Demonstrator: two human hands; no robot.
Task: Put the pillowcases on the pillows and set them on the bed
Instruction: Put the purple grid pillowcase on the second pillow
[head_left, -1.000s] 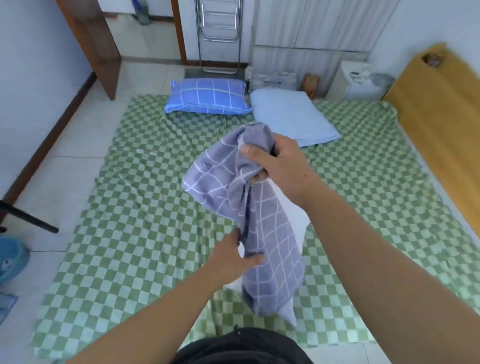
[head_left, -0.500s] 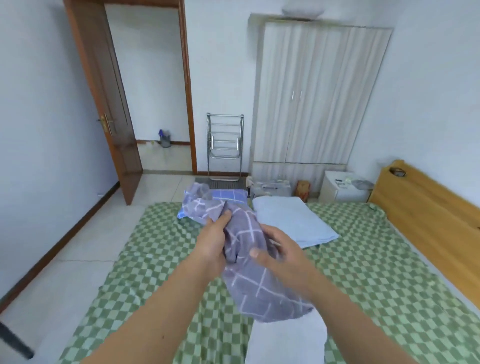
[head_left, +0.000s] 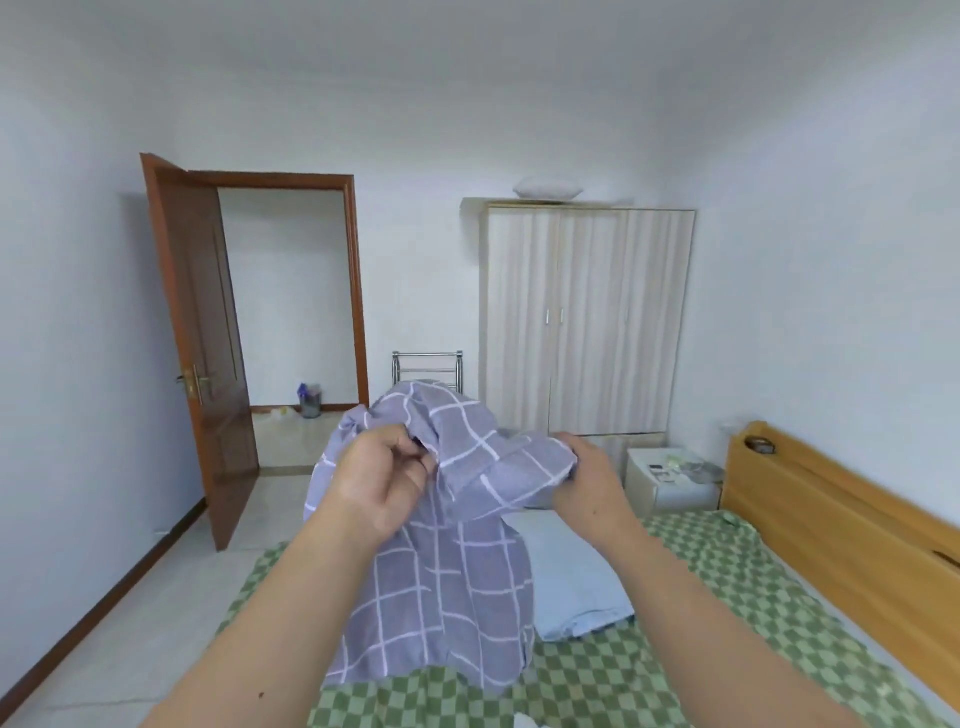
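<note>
The grey checked pillowcase (head_left: 441, 561) now hangs higher than half a second ago, lifted above the green checked bed (head_left: 727, 613) and spread wider between both hands. The left hand (head_left: 382, 486) pinches its bunched upper edge; the right hand (head_left: 589, 486) grips the far right corner. It hides the blue pillow; a light-blue pillow (head_left: 576, 582) lies partly behind it.

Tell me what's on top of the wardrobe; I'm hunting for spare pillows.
One bare white pillow lies on the wardrobe, near its left end. Only its front edge shows from this low angle; anything further back on top is hidden.
</note>
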